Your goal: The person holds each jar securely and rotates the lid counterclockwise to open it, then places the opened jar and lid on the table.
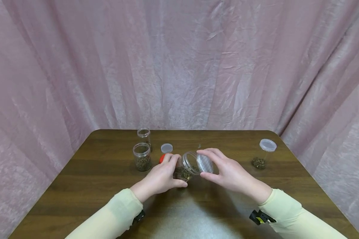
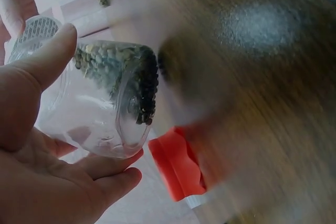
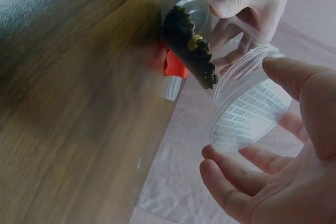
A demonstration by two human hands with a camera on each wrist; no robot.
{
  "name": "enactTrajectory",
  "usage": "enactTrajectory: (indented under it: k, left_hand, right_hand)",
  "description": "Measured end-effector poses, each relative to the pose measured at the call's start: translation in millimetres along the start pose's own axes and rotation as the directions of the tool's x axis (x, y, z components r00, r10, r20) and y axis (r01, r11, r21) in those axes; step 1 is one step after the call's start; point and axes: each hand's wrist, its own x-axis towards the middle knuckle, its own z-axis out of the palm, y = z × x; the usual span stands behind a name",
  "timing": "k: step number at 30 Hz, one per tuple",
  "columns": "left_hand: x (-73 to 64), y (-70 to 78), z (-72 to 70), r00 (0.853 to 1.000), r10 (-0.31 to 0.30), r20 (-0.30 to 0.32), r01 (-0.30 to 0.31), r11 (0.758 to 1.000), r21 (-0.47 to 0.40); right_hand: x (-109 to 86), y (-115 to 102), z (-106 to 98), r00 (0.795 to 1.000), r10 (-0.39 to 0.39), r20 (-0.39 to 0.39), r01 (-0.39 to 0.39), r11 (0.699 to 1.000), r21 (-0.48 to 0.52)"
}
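Note:
My left hand (image 1: 159,178) grips a clear plastic jar (image 1: 187,165), tilted with its mouth toward the right. Small dark green-brown dried pieces (image 2: 118,69) lie along its lower side and bottom, with a yellowish bit among them in the right wrist view. My right hand (image 1: 231,173) pinches a round clear lid (image 1: 205,163) by its edge, fingers on one side and thumb on the other. The lid's printed, silvery face (image 3: 254,116) stands at the jar's mouth, slanted to the rim; whether they touch I cannot tell.
Two lidless clear jars (image 1: 142,157) (image 1: 144,134) with similar pieces stand at the back left. Behind my left hand are a red object (image 1: 162,158) and a pale round lid (image 1: 167,148). A lidded jar (image 1: 267,146) stands at the right of the wooden table (image 1: 86,186).

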Motion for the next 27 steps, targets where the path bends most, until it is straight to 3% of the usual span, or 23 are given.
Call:
enactTrajectory:
  k: [7,15,23,27]
  left_hand:
    - [10.7,2.8,3.0,0.999,-0.04,0.006,0.04,0.999,-0.023]
    - [25.0,1.8,6.4,0.998,-0.043,0.034,0.046,0.996,-0.077]
    - [40.1,-5.5,10.0,0.998,-0.055,0.019,0.057,0.989,-0.138]
    - [47.4,-8.9,11.5,0.998,-0.066,0.025,0.069,0.981,-0.182]
  right_hand:
    - [2.1,11,-5,0.996,0.084,-0.036,-0.086,0.994,-0.067]
    - [4.9,32,0,0.989,0.145,-0.044,-0.15,0.975,-0.164]
    - [9.9,44,8,0.977,0.206,0.045,-0.187,0.944,-0.272]
    - [16.9,46,10,0.96,0.248,0.131,-0.197,0.929,-0.314]
